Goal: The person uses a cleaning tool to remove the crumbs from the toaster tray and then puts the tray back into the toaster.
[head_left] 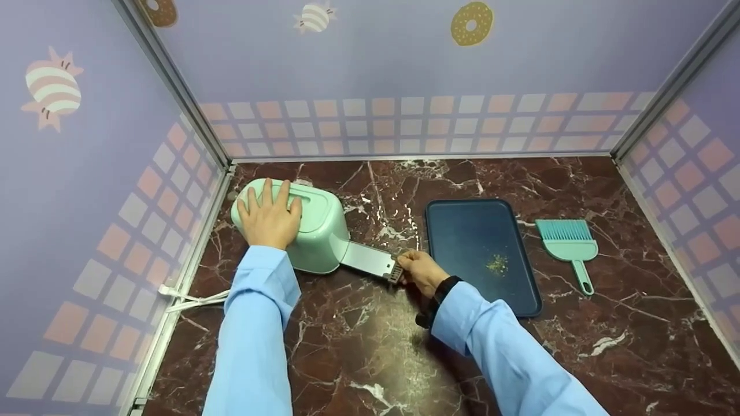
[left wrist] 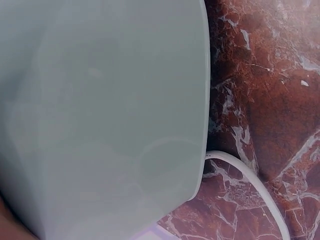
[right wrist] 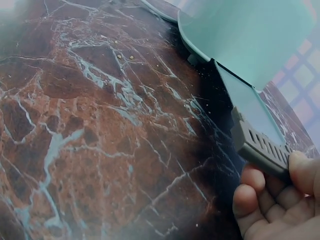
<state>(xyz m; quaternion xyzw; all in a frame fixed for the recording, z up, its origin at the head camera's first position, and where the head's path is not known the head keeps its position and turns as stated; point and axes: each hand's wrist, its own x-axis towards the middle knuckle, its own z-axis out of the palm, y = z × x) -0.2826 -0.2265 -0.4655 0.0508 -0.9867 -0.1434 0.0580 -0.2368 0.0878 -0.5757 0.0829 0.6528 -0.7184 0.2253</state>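
Note:
A mint-green toaster (head_left: 325,245) stands at the left of the marble-patterned surface, and its pale side (left wrist: 125,100) fills much of the left wrist view. My left hand (head_left: 269,216) rests on its top with the fingers spread. From the toaster's right end sticks out a flat silver crumb tray (head_left: 365,258). My right hand (head_left: 423,271) pinches the tray's grey slotted end (right wrist: 262,147) between thumb and fingers. The tray's inner end is hidden inside the toaster.
A dark blue baking tray (head_left: 471,237) with a small heap of crumbs (head_left: 497,264) lies right of my right hand. Farther right is a turquoise brush (head_left: 569,245). A white cord (head_left: 199,300) runs to the left wall. Purple patterned panels (head_left: 404,69) enclose the surface.

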